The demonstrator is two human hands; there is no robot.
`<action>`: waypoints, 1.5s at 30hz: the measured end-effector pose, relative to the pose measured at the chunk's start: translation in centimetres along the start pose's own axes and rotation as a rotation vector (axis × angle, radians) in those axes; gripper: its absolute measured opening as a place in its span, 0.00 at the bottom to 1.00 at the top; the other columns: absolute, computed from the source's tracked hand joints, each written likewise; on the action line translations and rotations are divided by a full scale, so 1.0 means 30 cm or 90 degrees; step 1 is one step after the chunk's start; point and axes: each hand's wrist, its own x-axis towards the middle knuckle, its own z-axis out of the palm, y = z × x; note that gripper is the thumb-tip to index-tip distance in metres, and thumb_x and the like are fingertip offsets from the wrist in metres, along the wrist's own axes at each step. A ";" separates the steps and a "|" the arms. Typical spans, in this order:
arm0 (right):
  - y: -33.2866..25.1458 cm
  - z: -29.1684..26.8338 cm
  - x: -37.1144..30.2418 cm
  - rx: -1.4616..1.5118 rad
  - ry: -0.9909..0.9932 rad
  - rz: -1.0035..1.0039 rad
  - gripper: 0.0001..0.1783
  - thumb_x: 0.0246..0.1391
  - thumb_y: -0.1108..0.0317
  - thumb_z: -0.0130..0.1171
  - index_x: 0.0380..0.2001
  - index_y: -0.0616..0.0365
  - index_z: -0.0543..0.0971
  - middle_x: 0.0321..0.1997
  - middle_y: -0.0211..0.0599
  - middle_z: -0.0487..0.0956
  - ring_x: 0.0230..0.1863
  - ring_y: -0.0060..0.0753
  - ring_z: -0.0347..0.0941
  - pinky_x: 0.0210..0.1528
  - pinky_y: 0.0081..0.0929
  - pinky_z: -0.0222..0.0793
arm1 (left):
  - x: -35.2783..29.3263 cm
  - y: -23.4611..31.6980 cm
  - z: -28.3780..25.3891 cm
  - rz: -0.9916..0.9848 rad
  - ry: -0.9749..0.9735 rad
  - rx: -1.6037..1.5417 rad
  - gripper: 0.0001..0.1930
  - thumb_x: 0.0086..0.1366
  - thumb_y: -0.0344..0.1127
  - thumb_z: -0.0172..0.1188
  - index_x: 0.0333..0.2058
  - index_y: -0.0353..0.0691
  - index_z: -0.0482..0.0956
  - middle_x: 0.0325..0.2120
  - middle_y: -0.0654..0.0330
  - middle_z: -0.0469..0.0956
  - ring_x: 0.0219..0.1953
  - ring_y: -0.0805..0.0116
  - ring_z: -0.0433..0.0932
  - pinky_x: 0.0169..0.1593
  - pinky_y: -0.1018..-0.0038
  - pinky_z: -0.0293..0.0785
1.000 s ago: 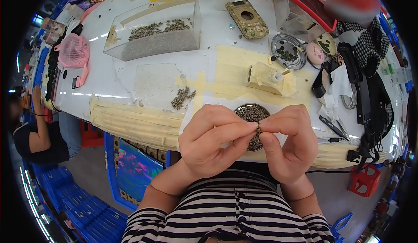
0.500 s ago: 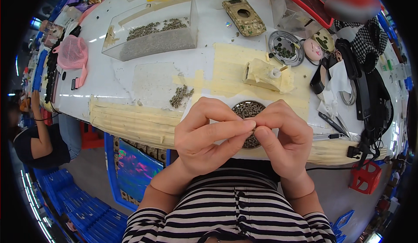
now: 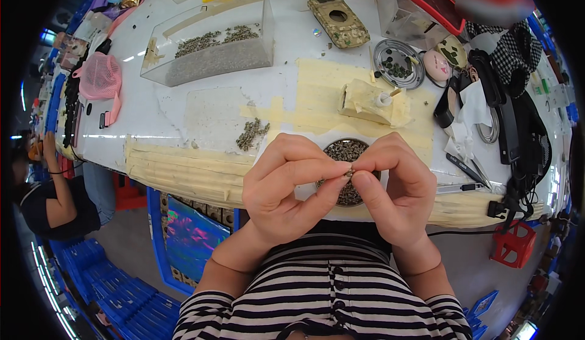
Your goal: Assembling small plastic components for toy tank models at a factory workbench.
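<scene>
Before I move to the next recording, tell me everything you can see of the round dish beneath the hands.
The round dish has a thin, shiny rim that looks metallic and holds small grey-brown pieces. It seems to lie flat on a white sheet near the edge of the table. The left hand and right hand meet above, partly hiding it; whether they touch it is unclear.

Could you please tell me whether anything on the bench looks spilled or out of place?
A heap of tiny parts lies loose left of the round dish, outside it and the clear box, which contain similar-looking pieces; possibly spilled, possibly deliberate.
</scene>
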 end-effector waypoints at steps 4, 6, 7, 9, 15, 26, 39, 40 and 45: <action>0.001 0.002 0.001 -0.017 0.010 -0.016 0.05 0.47 0.77 0.67 0.29 0.60 0.81 0.29 0.34 0.79 0.31 0.32 0.72 0.36 0.25 0.66 | -0.001 0.000 0.000 0.002 -0.003 0.011 0.14 0.50 0.18 0.68 0.38 0.35 0.84 0.31 0.59 0.78 0.32 0.67 0.76 0.33 0.75 0.71; 0.004 0.002 0.002 -0.042 0.017 -0.045 0.05 0.47 0.77 0.67 0.29 0.59 0.81 0.29 0.35 0.79 0.30 0.33 0.72 0.35 0.25 0.66 | 0.000 0.001 0.002 0.010 -0.001 0.022 0.14 0.50 0.18 0.68 0.37 0.35 0.84 0.30 0.59 0.78 0.32 0.67 0.76 0.33 0.75 0.71; 0.007 0.002 0.003 -0.050 0.019 -0.059 0.05 0.46 0.77 0.67 0.29 0.59 0.81 0.29 0.35 0.79 0.30 0.33 0.72 0.35 0.26 0.66 | 0.000 0.002 0.002 0.013 -0.001 0.027 0.14 0.50 0.18 0.68 0.37 0.35 0.84 0.30 0.59 0.78 0.32 0.67 0.76 0.33 0.75 0.71; 0.012 0.001 0.003 -0.068 0.024 -0.086 0.06 0.46 0.78 0.67 0.29 0.59 0.81 0.28 0.35 0.79 0.30 0.33 0.72 0.35 0.26 0.66 | -0.001 0.002 0.005 0.021 0.001 0.042 0.14 0.50 0.18 0.68 0.37 0.34 0.84 0.30 0.59 0.78 0.32 0.67 0.76 0.33 0.75 0.71; 0.010 0.005 0.007 -0.131 0.039 -0.131 0.06 0.45 0.77 0.68 0.28 0.59 0.80 0.28 0.35 0.78 0.30 0.35 0.71 0.33 0.27 0.65 | -0.001 0.002 0.006 0.028 0.002 0.056 0.14 0.49 0.18 0.69 0.37 0.34 0.83 0.30 0.58 0.78 0.31 0.66 0.76 0.33 0.75 0.71; 0.018 0.014 0.003 -0.168 0.062 -0.162 0.08 0.44 0.77 0.68 0.30 0.59 0.80 0.29 0.35 0.79 0.30 0.36 0.72 0.33 0.27 0.66 | -0.006 0.000 0.008 0.014 0.006 0.040 0.13 0.50 0.19 0.69 0.37 0.33 0.83 0.29 0.57 0.77 0.31 0.66 0.76 0.33 0.75 0.71; 0.011 0.009 0.001 -0.197 0.058 -0.182 0.10 0.43 0.79 0.68 0.32 0.59 0.82 0.28 0.35 0.80 0.30 0.35 0.74 0.33 0.26 0.68 | -0.006 0.003 0.011 0.014 0.013 0.055 0.13 0.51 0.19 0.68 0.37 0.34 0.83 0.29 0.58 0.77 0.31 0.65 0.76 0.34 0.74 0.71; 0.009 0.010 -0.001 -0.190 0.060 -0.173 0.10 0.44 0.79 0.68 0.32 0.59 0.82 0.28 0.35 0.80 0.30 0.35 0.74 0.33 0.26 0.68 | -0.007 0.005 0.013 0.017 0.018 0.063 0.13 0.50 0.19 0.68 0.37 0.35 0.83 0.29 0.58 0.77 0.31 0.65 0.76 0.34 0.74 0.71; 0.011 0.006 -0.007 -0.132 0.046 -0.122 0.08 0.46 0.79 0.67 0.32 0.60 0.82 0.29 0.36 0.81 0.29 0.34 0.74 0.33 0.26 0.68 | -0.011 0.002 0.016 0.062 0.038 0.119 0.15 0.49 0.18 0.69 0.37 0.36 0.83 0.30 0.60 0.77 0.31 0.65 0.76 0.33 0.74 0.70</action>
